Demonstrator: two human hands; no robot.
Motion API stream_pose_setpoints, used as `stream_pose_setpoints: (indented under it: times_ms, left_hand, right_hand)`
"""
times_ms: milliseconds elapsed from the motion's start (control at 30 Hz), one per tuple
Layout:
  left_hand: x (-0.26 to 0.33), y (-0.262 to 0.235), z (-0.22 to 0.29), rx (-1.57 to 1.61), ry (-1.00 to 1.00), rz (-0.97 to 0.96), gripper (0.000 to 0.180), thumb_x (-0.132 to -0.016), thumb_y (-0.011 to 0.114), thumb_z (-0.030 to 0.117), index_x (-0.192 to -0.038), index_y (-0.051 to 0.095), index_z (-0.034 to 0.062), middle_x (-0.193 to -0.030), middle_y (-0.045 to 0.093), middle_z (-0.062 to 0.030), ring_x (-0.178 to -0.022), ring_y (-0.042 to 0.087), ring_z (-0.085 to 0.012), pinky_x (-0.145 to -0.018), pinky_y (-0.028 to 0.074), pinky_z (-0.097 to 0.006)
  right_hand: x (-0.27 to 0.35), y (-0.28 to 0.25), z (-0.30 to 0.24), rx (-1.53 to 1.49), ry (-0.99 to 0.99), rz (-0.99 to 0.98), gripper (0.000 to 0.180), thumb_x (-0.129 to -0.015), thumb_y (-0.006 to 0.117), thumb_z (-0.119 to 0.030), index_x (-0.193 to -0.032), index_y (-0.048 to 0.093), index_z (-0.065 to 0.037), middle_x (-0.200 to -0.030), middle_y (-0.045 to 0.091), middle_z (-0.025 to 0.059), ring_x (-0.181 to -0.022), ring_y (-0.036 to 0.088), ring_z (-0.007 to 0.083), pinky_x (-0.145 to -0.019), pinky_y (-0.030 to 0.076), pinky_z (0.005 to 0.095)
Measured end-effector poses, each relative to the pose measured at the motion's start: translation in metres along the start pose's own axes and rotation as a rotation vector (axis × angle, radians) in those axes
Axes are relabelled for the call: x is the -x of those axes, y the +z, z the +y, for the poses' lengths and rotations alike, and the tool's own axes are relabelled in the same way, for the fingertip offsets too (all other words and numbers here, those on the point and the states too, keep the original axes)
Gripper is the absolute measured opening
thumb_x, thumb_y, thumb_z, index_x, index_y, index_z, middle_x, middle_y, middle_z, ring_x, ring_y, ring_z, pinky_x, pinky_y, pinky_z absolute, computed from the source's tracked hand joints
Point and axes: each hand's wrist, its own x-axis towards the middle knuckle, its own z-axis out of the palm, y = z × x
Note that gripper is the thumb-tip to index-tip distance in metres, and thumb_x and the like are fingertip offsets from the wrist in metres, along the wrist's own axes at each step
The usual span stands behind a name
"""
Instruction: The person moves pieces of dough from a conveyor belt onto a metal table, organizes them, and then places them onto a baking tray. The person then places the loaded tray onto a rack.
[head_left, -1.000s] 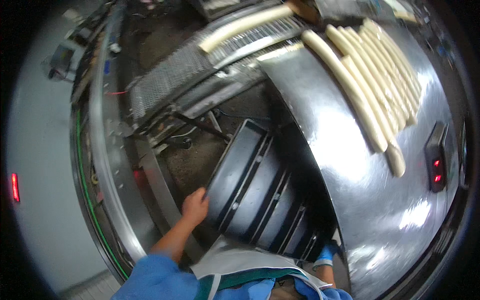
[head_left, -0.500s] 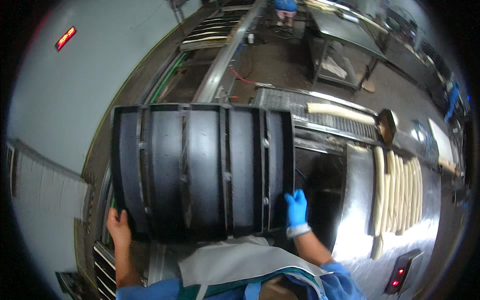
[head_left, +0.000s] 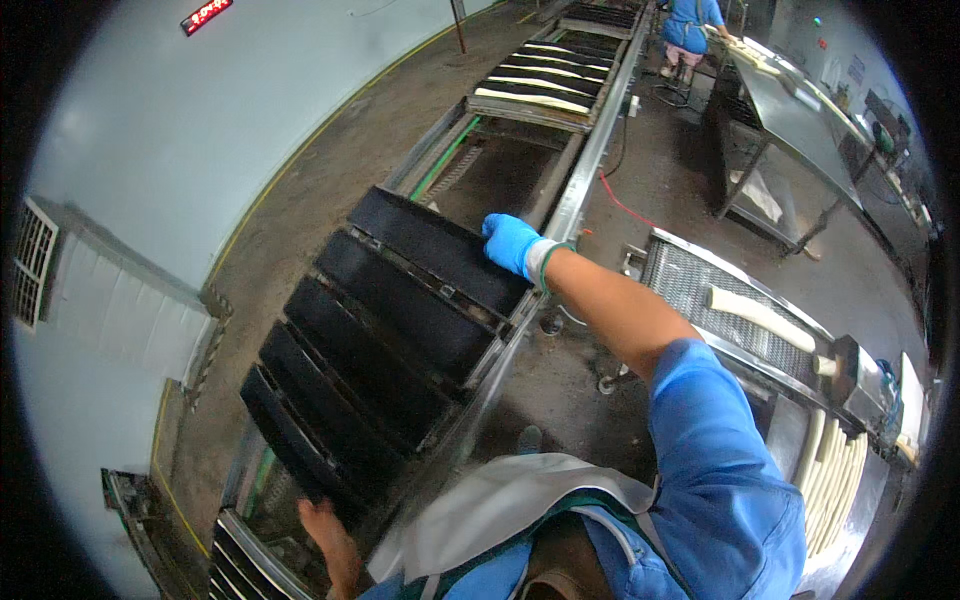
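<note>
- Clamps blue-gloved right hand [head_left: 511, 245] on far edge of black tray [head_left: 405, 300].
- Sets bare left hand [head_left: 330, 535] at near edge, blurred; cannot tell if clamped.
- Has tray over conveyor [head_left: 597, 150], near strip-filled tray [head_left: 545, 93].

Open stretch ahead, trays at either end

Beyond your gloved right hand [head_left: 512, 245], an open stretch of conveyor [head_left: 515, 165] lies between the black tray [head_left: 390, 310] and the tray with pale strips [head_left: 545, 85] farther up; the metal rail [head_left: 602, 130] bounds it on your right. By your left hand [head_left: 328, 535] the gap is narrower, with a second striped tray [head_left: 245, 568] blocking its near side
</note>
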Motion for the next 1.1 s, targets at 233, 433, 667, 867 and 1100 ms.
stream_pose_setpoints:
  times_ms: [233,433,667,867,1100]
  left_hand:
    - [0.046,0.004,0.01,-0.45,0.016,0.063,0.01,-0.074,0.053,0.002,-0.082,0.049,-0.0022,-0.073,0.044,-0.0047,-0.072,0.039,-0.017,-0.066,0.036,-0.03]
    - [0.031,0.012,-0.032,-0.214,-0.005,0.073,0.014,-0.077,0.052,0.004,-0.089,0.052,-0.0022,-0.079,0.049,-0.0076,-0.076,0.045,-0.0207,-0.072,0.038,-0.035]
    - [0.037,0.043,0.023,-0.265,-0.259,0.109,0.032,-0.083,0.052,0.009,-0.112,0.051,-0.0038,-0.11,0.054,-0.0173,-0.093,0.051,-0.0295,-0.086,0.04,-0.039]
    - [0.042,0.062,0.019,-0.414,-0.059,-0.034,0.035,-0.082,0.053,0.011,-0.113,0.049,-0.0046,-0.107,0.055,-0.018,-0.091,0.051,-0.0309,-0.085,0.04,-0.04]
    - [-0.045,0.044,-0.022,-0.443,0.011,-0.145,0.039,-0.082,0.061,0.029,-0.104,0.055,-0.0023,-0.096,0.055,-0.0153,-0.08,0.052,-0.0303,-0.077,0.042,-0.044]
  right_hand:
    - [-0.048,0.043,0.006,0.01,-0.136,-0.128,0.025,-0.072,0.052,-0.01,-0.094,0.062,-0.003,-0.099,0.061,0.0229,-0.095,0.057,0.0401,-0.082,0.046,0.0433]
    - [-0.057,0.058,0.032,-0.026,-0.08,-0.123,0.023,-0.072,0.052,-0.009,-0.092,0.062,-0.004,-0.094,0.062,0.0219,-0.092,0.058,0.0389,-0.079,0.047,0.0439]
    - [-0.006,-0.046,0.062,0.085,-0.049,0.219,0.022,-0.073,0.054,-0.015,-0.09,0.065,-0.007,-0.09,0.064,0.0186,-0.092,0.061,0.0338,-0.079,0.048,0.0432]
    - [0.134,-0.133,0.215,0.701,0.409,-0.157,0.034,-0.066,0.069,-0.029,-0.094,0.067,-0.009,-0.095,0.066,0.0143,-0.089,0.063,0.0314,-0.077,0.051,0.0401]
    - [0.197,-0.155,0.19,0.099,0.349,0.512,0.027,-0.074,0.059,-0.029,-0.091,0.065,-0.008,-0.095,0.064,0.0171,-0.094,0.06,0.0347,-0.082,0.048,0.0412]
